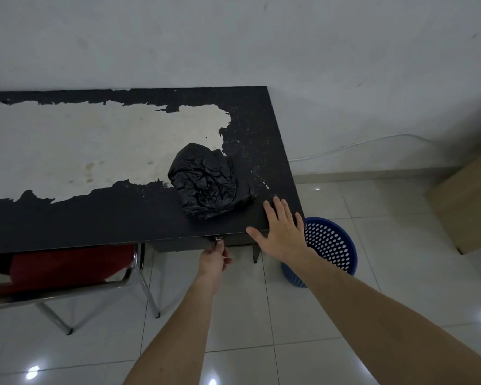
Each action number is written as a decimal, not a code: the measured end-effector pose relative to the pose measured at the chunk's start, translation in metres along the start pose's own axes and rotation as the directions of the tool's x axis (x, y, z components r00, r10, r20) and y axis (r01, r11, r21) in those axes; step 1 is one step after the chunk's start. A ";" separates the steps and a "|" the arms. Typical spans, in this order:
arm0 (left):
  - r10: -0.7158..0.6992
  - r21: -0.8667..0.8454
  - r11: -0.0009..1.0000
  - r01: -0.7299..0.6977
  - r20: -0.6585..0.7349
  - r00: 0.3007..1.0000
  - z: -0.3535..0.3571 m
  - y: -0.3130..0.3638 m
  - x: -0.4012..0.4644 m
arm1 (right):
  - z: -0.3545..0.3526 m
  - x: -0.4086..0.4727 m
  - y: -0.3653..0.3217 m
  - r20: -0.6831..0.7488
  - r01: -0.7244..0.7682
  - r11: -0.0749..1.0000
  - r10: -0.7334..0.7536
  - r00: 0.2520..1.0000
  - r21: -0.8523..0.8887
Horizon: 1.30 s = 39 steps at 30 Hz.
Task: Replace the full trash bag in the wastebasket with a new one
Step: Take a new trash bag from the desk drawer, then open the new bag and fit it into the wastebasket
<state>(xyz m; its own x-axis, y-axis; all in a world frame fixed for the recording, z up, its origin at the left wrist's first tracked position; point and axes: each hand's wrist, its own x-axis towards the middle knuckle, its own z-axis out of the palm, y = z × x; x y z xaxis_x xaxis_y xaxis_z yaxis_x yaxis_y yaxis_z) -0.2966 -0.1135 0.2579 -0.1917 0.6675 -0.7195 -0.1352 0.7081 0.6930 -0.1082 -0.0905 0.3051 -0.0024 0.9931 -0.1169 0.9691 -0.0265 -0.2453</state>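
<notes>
Bracing on the table's (122, 223) near right corner: right hand (282, 232) flat, fingers splayed, holding nothing. Left hand (214, 258) below the table edge, fingers pinched on a small metal knob (219, 239) of the drawer (192, 245); drawer looks shut or barely started. Crumpled black trash bag (210, 183) lies on the table just beyond and left of the right fingertips, not touching them; long axis roughly away from me. Right hand is clearly nearer to it. Blue perforated wastebasket (331, 245) stands on the floor right of the table, partly behind my right wrist; no liner visible. Red chair (67, 269) tucked under at left. Likely next: pull the drawer toward me.
</notes>
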 end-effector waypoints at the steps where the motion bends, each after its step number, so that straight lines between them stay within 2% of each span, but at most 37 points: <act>1: 0.002 -0.007 1.000 -0.002 -0.004 1.000 0.000 0.001 0.002 | -0.001 0.000 0.000 0.004 0.000 1.000 0.000 1.000 0.000; 5: 0.007 0.019 1.000 -0.007 0.010 1.000 -0.006 0.006 0.003 | -0.013 -0.001 -0.007 0.024 -0.032 0.999 0.031 0.999 0.030; 7: -0.006 0.090 0.996 0.001 0.056 0.998 -0.011 0.001 -0.006 | -0.027 0.005 -0.026 -0.047 -0.131 0.975 0.141 0.989 0.181; 9: -0.020 0.127 0.992 0.010 0.081 0.996 -0.018 -0.009 -0.021 | -0.041 0.020 -0.053 -0.089 -0.212 0.897 0.265 0.960 0.388; 12: -0.008 0.182 0.983 -0.007 0.081 0.997 -0.036 -0.021 -0.051 | -0.059 0.047 -0.089 0.112 -0.318 0.763 0.310 0.944 0.563; 14: 0.038 0.209 0.976 -0.061 0.115 0.993 -0.048 -0.018 -0.071 | -0.065 0.057 -0.101 0.241 -0.416 0.741 0.339 0.910 0.527; 16: 0.130 0.212 0.964 -0.158 0.143 0.981 -0.058 -0.004 -0.089 | -0.067 0.056 -0.104 0.252 -0.463 0.783 0.391 0.885 0.414; 18: 0.264 0.197 0.939 -0.283 0.118 0.957 -0.068 0.023 -0.105 | -0.075 0.047 -0.106 0.263 -0.479 0.732 0.401 0.878 0.483; 19: 0.354 0.221 0.903 -0.369 0.104 0.929 -0.073 0.038 -0.111 | -0.080 0.039 -0.107 0.305 -0.481 0.650 0.373 0.876 0.588; 20: 0.467 0.310 0.825 -0.473 0.098 0.879 -0.077 0.055 -0.117 | -0.086 0.028 -0.109 0.337 -0.478 0.545 0.342 0.877 0.689; 22: 0.661 0.566 0.540 -0.622 0.172 0.731 -0.085 0.084 -0.129 | -0.105 0.003 -0.115 0.362 -0.465 0.415 0.306 0.881 0.782; 23: 0.692 0.668 0.405 -0.625 0.223 0.687 -0.086 0.097 -0.137 | -0.115 -0.009 -0.118 0.384 -0.474 0.371 0.293 0.876 0.799; 24: 0.694 0.733 0.315 -0.603 0.255 0.673 -0.087 0.108 -0.148 | -0.126 -0.022 -0.121 0.421 -0.497 0.316 0.281 0.862 0.808; 25: 0.693 0.769 0.268 -0.581 0.265 0.670 -0.089 0.118 -0.160 | -0.138 -0.035 -0.125 0.464 -0.527 0.281 0.261 0.846 0.802; 27: 0.734 0.772 0.249 -0.585 0.244 0.634 -0.095 0.136 -0.176 | -0.164 -0.057 -0.131 0.520 -0.555 0.278 0.194 0.832 0.784; 29: 0.785 0.717 0.264 -0.644 0.228 0.576 -0.106 0.158 -0.188 | -0.195 -0.072 -0.137 0.547 -0.561 0.279 0.133 0.826 0.779; 30: 0.787 0.664 0.301 -0.685 0.233 0.571 -0.112 0.170 -0.192 | -0.209 -0.077 -0.140 0.549 -0.560 0.308 0.131 0.825 0.769; 31: 0.772 0.598 0.362 -0.715 0.237 0.589 -0.118 0.182 -0.196 | -0.222 -0.082 -0.142 0.526 -0.542 0.381 0.156 0.836 0.749; 32: 0.737 0.547 0.435 -0.716 0.241 0.632 -0.124 0.195 -0.201 | -0.234 -0.086 -0.143 0.461 -0.496 0.498 0.202 0.864 0.712; 33: 0.683 0.494 0.518 -0.698 0.253 0.685 -0.129 0.208 -0.206 | -0.243 -0.089 -0.141 0.368 -0.431 0.598 0.233 0.900 0.675; 34: 0.605 0.416 0.625 -0.661 0.276 0.746 -0.134 0.220 -0.211 | -0.248 -0.092 -0.139 0.273 -0.349 0.647 0.219 0.937 0.678; 35: 0.512 0.301 0.745 -0.595 0.312 0.800 -0.137 0.230 -0.217 | -0.251 -0.095 -0.138 0.210 -0.265 0.648 0.163 0.964 0.714; 36: 0.421 0.199 0.839 -0.507 0.354 0.835 -0.140 0.238 -0.222 | -0.253 -0.097 -0.137 0.196 -0.206 0.592 0.082 0.977 0.779; 38: 0.337 0.107 0.906 -0.410 0.404 0.850 -0.144 0.250 -0.227 | -0.255 -0.100 -0.143 0.179 -0.138 0.480 -0.041 0.983 0.866; 39: 0.330 0.094 0.912 -0.399 0.407 0.852 -0.146 0.256 -0.229 | -0.256 -0.100 -0.146 0.139 -0.103 0.464 -0.044 0.989 0.880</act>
<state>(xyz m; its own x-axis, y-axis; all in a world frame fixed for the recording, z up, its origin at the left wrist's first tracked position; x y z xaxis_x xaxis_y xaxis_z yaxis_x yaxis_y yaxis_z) -0.4289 -0.1188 0.6063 0.1875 0.8961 -0.4023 0.0445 0.4014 0.9148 -0.1858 -0.1572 0.5994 -0.0791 0.9679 -0.2387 0.2329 -0.2149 -0.9484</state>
